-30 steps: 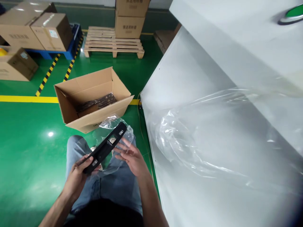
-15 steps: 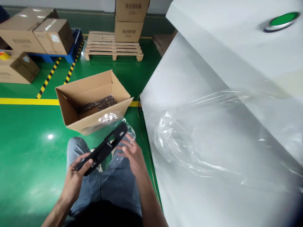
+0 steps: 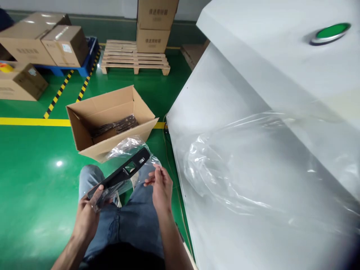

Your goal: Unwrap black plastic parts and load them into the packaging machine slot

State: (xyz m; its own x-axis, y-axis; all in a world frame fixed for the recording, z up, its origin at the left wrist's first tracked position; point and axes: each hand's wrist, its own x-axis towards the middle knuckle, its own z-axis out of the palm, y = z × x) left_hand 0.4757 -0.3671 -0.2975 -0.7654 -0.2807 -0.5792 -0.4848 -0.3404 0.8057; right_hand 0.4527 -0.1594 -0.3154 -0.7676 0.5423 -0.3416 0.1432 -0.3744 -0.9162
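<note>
A long black plastic panel (image 3: 116,177) with rectangular cut-outs lies at a slant above my lap. My left hand (image 3: 87,214) is closed around its lower end, thumb on top. A thin clear plastic bag (image 3: 125,147) surrounds the panel and bunches up beyond its far side. At the panel's upper right end, my right hand (image 3: 162,187) pinches the edge of the bag between thumb and fingertips. Just ahead stands an open cardboard box (image 3: 98,107), with several dark, film-wrapped parts (image 3: 126,124) at its bottom.
A large white surface (image 3: 225,150), with loose clear plastic film (image 3: 205,165) on it, fills the right side. Farther off are a wooden pallet (image 3: 120,56) with stacked cartons (image 3: 153,39), and a blue pallet (image 3: 90,56) carrying cartons. A thin cable (image 3: 168,157) runs along the floor.
The bag now covers the panel's lower end under my left hand. My right hand has gone from spread fingers to a pinch on the bag's edge, slightly farther right.
</note>
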